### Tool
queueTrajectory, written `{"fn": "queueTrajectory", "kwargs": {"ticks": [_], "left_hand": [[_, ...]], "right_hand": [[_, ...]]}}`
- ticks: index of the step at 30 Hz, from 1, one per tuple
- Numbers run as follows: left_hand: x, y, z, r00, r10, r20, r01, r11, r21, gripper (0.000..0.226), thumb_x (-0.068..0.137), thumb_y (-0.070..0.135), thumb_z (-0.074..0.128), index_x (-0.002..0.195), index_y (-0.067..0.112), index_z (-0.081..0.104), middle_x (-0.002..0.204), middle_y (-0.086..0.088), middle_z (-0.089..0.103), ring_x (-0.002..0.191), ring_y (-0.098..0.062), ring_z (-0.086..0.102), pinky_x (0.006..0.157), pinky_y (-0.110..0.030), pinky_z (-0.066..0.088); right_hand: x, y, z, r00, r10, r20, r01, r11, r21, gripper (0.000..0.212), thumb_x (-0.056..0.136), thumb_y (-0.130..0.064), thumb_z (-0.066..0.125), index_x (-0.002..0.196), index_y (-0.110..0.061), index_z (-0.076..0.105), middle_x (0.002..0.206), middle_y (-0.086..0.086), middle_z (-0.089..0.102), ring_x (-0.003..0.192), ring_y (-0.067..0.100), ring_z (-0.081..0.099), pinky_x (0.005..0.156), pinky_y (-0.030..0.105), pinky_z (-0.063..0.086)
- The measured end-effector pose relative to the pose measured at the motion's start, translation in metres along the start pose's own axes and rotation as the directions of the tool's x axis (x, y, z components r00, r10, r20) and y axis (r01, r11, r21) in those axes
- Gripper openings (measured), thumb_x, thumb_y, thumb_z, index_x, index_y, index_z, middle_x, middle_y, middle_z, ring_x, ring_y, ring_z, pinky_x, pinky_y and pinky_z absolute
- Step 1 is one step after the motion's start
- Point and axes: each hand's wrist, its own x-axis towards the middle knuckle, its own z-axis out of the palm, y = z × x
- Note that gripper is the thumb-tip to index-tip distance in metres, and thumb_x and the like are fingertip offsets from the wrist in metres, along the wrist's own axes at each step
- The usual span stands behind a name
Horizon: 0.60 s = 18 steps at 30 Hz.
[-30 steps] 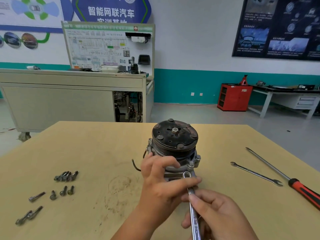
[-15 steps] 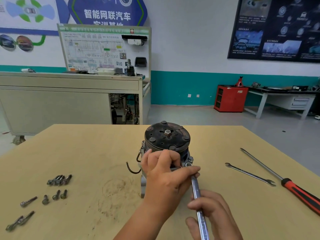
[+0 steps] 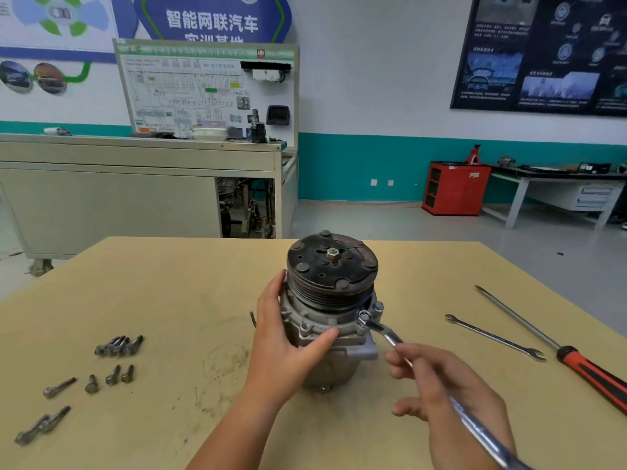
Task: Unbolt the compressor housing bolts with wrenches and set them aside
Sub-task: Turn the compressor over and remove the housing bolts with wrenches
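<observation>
The compressor [image 3: 330, 300] stands upright on the wooden table [image 3: 169, 283], its black pulley face on top. My left hand [image 3: 288, 344] grips the grey housing from the left side, thumb across the front flange. My right hand [image 3: 444, 391] holds a chrome wrench [image 3: 386, 334] by its shaft. The wrench's ring end sits on a housing bolt [image 3: 363, 315] at the front right of the flange, with another bolt [image 3: 377, 306] beside it. Several removed bolts [image 3: 118, 346] lie at the left of the table.
More loose bolts [image 3: 108, 378] and long bolts [image 3: 40, 425] lie near the left front edge. A second open-end wrench [image 3: 495, 337] and a red-handled screwdriver [image 3: 559, 351] lie on the right. A cabinet and workbench stand on the floor beyond the table.
My right hand swung the wrench handle out to the right, so the wrench now angles down-right from the bolt. My left hand shifted from covering the front to gripping the housing's left side.
</observation>
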Motion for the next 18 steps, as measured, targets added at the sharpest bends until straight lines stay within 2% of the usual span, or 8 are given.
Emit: {"fn": "queueTrajectory", "kwargs": {"ticks": [2,6,9,11,12,14,16,18], "left_hand": [[-0.004,-0.012,0.001,1.000,0.000,0.028,0.004,0.993,-0.121,0.081,0.067,0.051,0.067,0.139,0.041,0.030,0.148,0.005,0.037,0.136,-0.012,0.037,0.112,-0.047,0.034],[-0.016,-0.030,0.007,1.000,-0.012,0.023,0.017,0.974,-0.227,0.075,0.077,0.039,0.060,0.144,0.040,0.028,0.152,-0.002,0.034,0.139,-0.025,0.035,0.110,-0.056,0.033],[-0.018,-0.036,0.009,1.000,-0.019,-0.007,0.017,0.979,-0.201,0.077,0.077,0.039,0.058,0.146,0.033,0.025,0.151,-0.005,0.035,0.139,-0.027,0.036,0.110,-0.057,0.033],[-0.020,-0.038,0.009,1.000,-0.016,-0.006,0.015,0.981,-0.193,0.078,0.076,0.042,0.059,0.146,0.032,0.024,0.151,-0.004,0.035,0.139,-0.023,0.036,0.111,-0.055,0.033],[-0.020,-0.039,0.009,1.000,-0.015,-0.006,0.014,0.980,-0.199,0.079,0.075,0.042,0.061,0.145,0.034,0.024,0.151,-0.001,0.036,0.139,-0.021,0.036,0.111,-0.053,0.034],[-0.022,-0.041,0.007,1.000,-0.029,-0.001,0.028,0.970,-0.242,0.080,0.072,0.041,0.065,0.143,0.043,0.027,0.149,0.005,0.038,0.136,-0.014,0.039,0.111,-0.044,0.036],[-0.021,-0.042,0.006,0.999,-0.046,0.011,0.047,0.955,-0.294,0.084,0.067,0.040,0.069,0.139,0.054,0.028,0.149,0.013,0.039,0.136,-0.009,0.040,0.111,-0.036,0.037],[-0.019,-0.042,0.006,0.998,-0.065,0.017,0.067,0.942,-0.328,0.093,0.063,0.040,0.073,0.139,0.059,0.022,0.151,0.013,0.036,0.137,-0.008,0.038,0.112,-0.034,0.036]], "right_hand": [[0.016,0.000,-0.005,0.997,0.078,-0.009,-0.077,0.995,0.061,0.035,0.082,0.003,0.057,0.060,-0.018,0.073,0.059,0.007,0.068,0.050,0.007,0.059,0.036,0.020,0.044],[0.066,0.002,-0.017,0.966,0.219,0.139,-0.246,0.944,0.221,0.034,0.077,-0.024,0.051,0.045,-0.017,0.058,0.040,0.000,0.042,0.037,0.008,0.037,0.034,0.016,0.031],[0.109,0.007,-0.019,0.841,0.398,0.365,-0.492,0.845,0.212,0.036,0.078,-0.030,0.046,0.045,-0.018,0.054,0.036,-0.005,0.029,0.039,0.008,0.019,0.036,0.015,0.028],[0.123,0.009,-0.021,0.748,0.467,0.471,-0.589,0.795,0.147,0.032,0.076,-0.034,0.052,0.049,-0.016,0.056,0.035,-0.007,0.028,0.037,0.006,0.021,0.036,0.016,0.029],[0.126,0.009,-0.023,0.730,0.465,0.501,-0.597,0.791,0.135,0.029,0.072,-0.036,0.056,0.052,-0.015,0.059,0.036,-0.006,0.030,0.036,0.006,0.025,0.035,0.017,0.030],[0.121,0.005,-0.028,0.741,0.413,0.530,-0.573,0.800,0.179,0.026,0.066,-0.040,0.063,0.064,-0.015,0.069,0.040,-0.004,0.036,0.038,0.007,0.034,0.036,0.018,0.032],[0.103,0.003,-0.036,0.813,0.319,0.486,-0.500,0.810,0.305,0.030,0.059,-0.045,0.074,0.072,-0.018,0.073,0.048,0.000,0.047,0.045,0.008,0.044,0.036,0.017,0.034],[0.076,0.002,-0.040,0.877,0.256,0.406,-0.421,0.817,0.394,0.041,0.051,-0.050,0.082,0.075,-0.017,0.074,0.059,0.005,0.059,0.052,0.009,0.053,0.037,0.013,0.033]]}}
